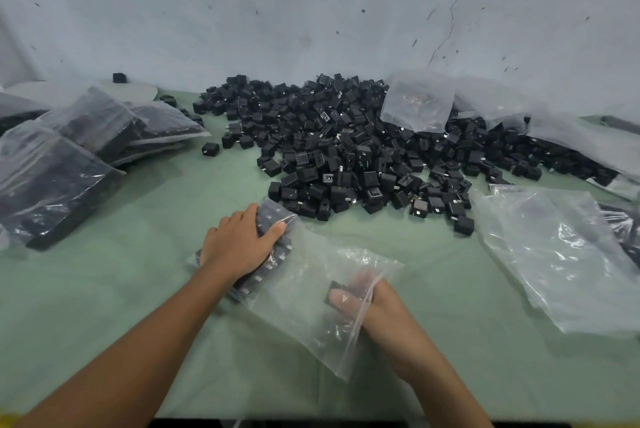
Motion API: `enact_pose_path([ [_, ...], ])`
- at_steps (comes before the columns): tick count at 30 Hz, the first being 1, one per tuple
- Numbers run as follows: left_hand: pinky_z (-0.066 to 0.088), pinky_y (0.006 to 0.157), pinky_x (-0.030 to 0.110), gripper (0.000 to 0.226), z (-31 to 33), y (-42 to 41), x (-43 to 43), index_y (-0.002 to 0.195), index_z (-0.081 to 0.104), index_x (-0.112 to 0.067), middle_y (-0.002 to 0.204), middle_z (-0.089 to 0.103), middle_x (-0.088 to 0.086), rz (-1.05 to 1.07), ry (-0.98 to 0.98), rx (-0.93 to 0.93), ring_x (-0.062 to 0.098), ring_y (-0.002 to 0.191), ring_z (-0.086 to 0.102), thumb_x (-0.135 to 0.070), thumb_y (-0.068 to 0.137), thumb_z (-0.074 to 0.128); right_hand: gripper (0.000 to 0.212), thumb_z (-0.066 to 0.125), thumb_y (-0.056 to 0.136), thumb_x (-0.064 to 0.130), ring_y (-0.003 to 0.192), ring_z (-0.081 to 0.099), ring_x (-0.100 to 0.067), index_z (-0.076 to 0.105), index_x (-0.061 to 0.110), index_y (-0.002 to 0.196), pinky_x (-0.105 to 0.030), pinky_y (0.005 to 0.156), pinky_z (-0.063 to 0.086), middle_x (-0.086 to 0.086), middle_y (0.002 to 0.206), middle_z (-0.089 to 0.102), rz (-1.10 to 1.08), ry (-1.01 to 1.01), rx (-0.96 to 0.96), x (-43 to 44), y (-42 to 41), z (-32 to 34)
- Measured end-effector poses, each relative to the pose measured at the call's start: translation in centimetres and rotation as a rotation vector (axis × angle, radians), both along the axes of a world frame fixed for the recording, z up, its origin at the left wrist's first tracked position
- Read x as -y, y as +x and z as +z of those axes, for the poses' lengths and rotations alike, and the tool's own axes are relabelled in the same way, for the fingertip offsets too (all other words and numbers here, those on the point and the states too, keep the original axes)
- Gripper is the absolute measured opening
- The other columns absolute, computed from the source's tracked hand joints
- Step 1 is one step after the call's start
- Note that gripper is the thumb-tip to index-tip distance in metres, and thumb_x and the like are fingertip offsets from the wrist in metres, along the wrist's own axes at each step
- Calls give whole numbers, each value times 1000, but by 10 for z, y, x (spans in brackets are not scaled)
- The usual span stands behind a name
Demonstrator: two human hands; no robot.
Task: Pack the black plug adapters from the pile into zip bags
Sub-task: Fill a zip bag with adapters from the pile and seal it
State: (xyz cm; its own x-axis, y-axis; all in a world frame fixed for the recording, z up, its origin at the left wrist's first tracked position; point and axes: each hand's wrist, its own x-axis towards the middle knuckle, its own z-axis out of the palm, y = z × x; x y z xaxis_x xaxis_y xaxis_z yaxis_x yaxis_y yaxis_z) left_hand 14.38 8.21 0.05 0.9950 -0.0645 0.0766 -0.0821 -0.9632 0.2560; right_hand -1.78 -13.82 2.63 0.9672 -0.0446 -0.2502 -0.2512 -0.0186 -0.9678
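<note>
Pale green cloth covers the counter (104, 306), smooth and matte, and the widest open stretch lies near and left of the arms, running to the near edge. A narrower bare strip separates the hands from the pile (363, 150), whose near edge stops just beyond the left hand's fingertips.

The pile is a loose heap of small black plastic cubes with metal prongs, spread across the far middle and trailing right along the wall (311, 11), which is pale, scuffed and cracked. A few strays (210, 149) sit apart on its left side.

Far left, filled bags (69, 157) of glossy clear film lean on each other, dark blocks showing through. Right of the hands lie flat, crinkled empty bags (554, 264), reaching the right edge; more film (419, 105) drapes over the pile's far right.

The bag (304, 289) being filled lies between the hands, mouth toward the near right. The left hand (239, 244) presses flat on top of the rows of adapters (270, 219) packed in its far-left end, fingers curled over them, grip closed on bag and contents. The right hand (360, 299) is inside the bag mouth, its grip pinching one adapter (337, 290) seen blurred through the film
</note>
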Motion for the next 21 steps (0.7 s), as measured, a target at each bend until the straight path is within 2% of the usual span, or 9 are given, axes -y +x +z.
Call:
enact_pose_path([
  [3,40,101,49,87,-1,0,0,149,31,-28,144,52,4,-2,0,5,29,126,50,-85,85,15,36,76,86,17,83,64,-24,57,7,115,-42,81,55,-12,99,66,16,109,-26,-20,26,-1],
  [5,41,100,48,86,-1,0,-1,148,33,-28,142,53,4,-6,-4,9,28,125,51,-85,85,16,12,53,100,3,78,62,-22,63,-5,100,-31,72,54,-11,84,65,33,135,16,-31,43,-1],
  [7,41,100,48,85,-1,0,0,147,34,-28,141,54,4,-4,-5,7,28,124,51,-85,85,16,15,55,94,-5,72,56,-21,61,-10,80,-31,65,48,-19,73,58,-2,-37,162,-39,57,-3],
  [8,41,99,48,85,-1,0,0,146,34,-28,141,54,3,-3,-4,7,28,124,51,-85,85,17,13,61,90,-1,70,57,-20,62,-2,77,-31,64,47,-14,73,59,-28,-85,211,-44,61,-2],
  [10,41,98,47,83,-1,0,0,143,36,-29,139,55,3,-2,-6,8,28,123,51,-85,85,17,9,68,87,12,75,66,-7,68,21,85,-23,68,53,6,83,69,-86,-97,242,-53,65,-3],
  [12,41,97,47,81,0,0,0,141,37,-29,138,56,3,1,-5,11,28,122,51,-84,86,18,14,68,87,21,87,67,2,70,31,97,-28,83,58,13,95,71,-86,-152,244,-58,73,-8],
  [14,41,97,47,80,0,0,1,141,38,-29,137,56,3,0,-6,13,28,122,51,-84,86,19,16,65,86,25,92,64,0,70,31,100,-31,85,56,11,99,69,-72,-274,260,-60,79,-11],
  [18,40,98,47,80,0,0,0,141,38,-30,138,56,2,3,-24,9,28,123,50,-85,85,20,12,60,81,15,72,60,-5,68,24,83,-21,65,50,6,81,67,-239,-325,343,-64,81,-16],
  [21,40,100,47,83,1,0,0,145,35,-29,141,54,2,6,-22,0,28,125,49,-85,85,20,20,55,93,22,90,63,-2,65,31,108,-29,83,53,12,100,66,-288,-340,262,-67,75,-24],
])
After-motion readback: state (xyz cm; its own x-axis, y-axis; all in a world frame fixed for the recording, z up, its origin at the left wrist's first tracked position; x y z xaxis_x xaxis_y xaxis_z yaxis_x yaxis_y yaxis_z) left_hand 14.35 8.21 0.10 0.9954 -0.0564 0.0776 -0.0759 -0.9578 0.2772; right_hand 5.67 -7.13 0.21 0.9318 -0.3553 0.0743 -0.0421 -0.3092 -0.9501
